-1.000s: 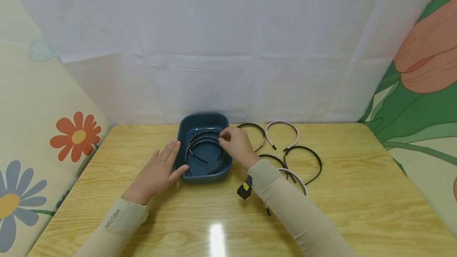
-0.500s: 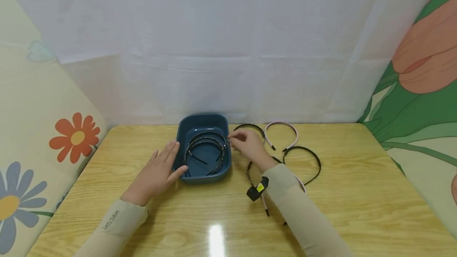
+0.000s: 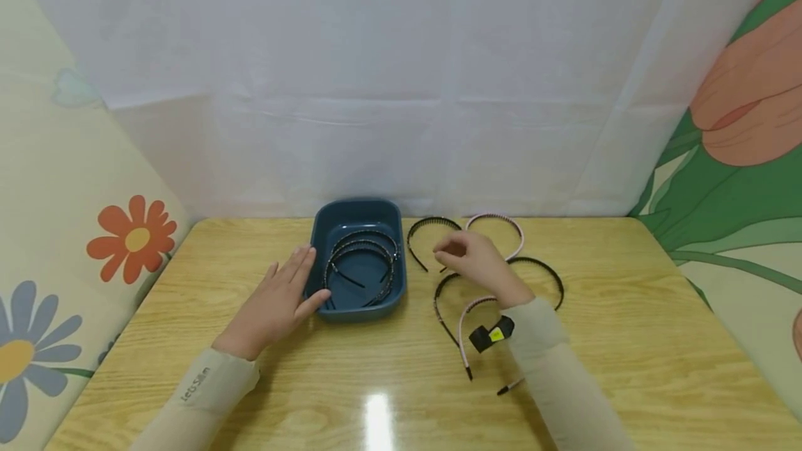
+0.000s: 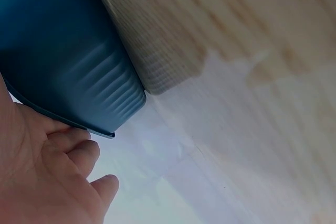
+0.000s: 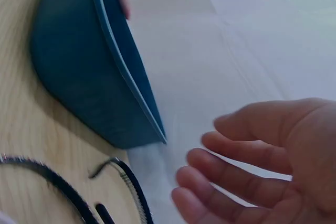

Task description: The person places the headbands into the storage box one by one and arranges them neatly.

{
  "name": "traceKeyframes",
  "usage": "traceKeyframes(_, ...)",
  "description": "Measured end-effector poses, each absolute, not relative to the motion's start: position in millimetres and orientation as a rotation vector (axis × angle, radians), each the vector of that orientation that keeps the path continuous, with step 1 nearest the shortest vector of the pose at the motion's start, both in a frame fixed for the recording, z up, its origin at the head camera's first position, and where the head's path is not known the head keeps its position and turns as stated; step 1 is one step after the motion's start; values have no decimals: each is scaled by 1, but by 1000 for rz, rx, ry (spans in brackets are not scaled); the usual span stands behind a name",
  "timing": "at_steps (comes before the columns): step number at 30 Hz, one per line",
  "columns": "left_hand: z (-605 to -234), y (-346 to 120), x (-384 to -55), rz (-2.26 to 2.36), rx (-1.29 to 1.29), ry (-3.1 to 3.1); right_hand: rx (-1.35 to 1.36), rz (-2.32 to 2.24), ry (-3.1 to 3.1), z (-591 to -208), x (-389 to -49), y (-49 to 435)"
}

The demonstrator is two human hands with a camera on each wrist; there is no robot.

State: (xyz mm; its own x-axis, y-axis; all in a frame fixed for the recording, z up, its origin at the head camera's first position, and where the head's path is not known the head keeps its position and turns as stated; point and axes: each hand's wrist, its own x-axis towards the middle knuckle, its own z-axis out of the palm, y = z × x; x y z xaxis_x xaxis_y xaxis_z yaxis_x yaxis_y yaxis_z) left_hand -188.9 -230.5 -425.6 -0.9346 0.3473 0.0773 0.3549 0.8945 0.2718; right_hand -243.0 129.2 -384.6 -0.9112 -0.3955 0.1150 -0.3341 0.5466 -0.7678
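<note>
A dark blue plastic bin (image 3: 360,314) stands on the table, with several dark, speckled headbands (image 3: 396,256) lying inside it. Along its left rim rests my left hand (image 3: 272,305), fingers straight and thumb over the front corner. The left wrist view shows that hand's fingers against the outside edge of the bin (image 4: 68,66). My right hand (image 3: 479,263) hovers over the loose headbands, its fingers loosely bent and holding nothing. Below it are a black headband (image 3: 436,305) and a pink one (image 3: 461,336), both partly hidden by the arm.
Behind the right hand lie a black toothed headband (image 3: 432,219) and a pink headband (image 3: 495,216). Another black headband (image 3: 560,280) is to its right. A white sheet (image 3: 401,89) hangs at the table's (image 3: 326,381) back edge, with flower-patterned panels on both sides.
My right hand has let go of a dark headband in the bin and moved right, out over the loose headbands. The left hand has stayed on the rim.
</note>
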Motion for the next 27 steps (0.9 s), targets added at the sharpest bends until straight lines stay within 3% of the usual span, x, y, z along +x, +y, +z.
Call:
traceKeyframes(12, -427, -233, -187, -458, -554, -3036, -746, -1078, 2727, -398, -241, 164)
traceKeyframes(27, -426, -231, -189, -452, -556, -3029, -617, -922, 2731, -408, -233, 209)
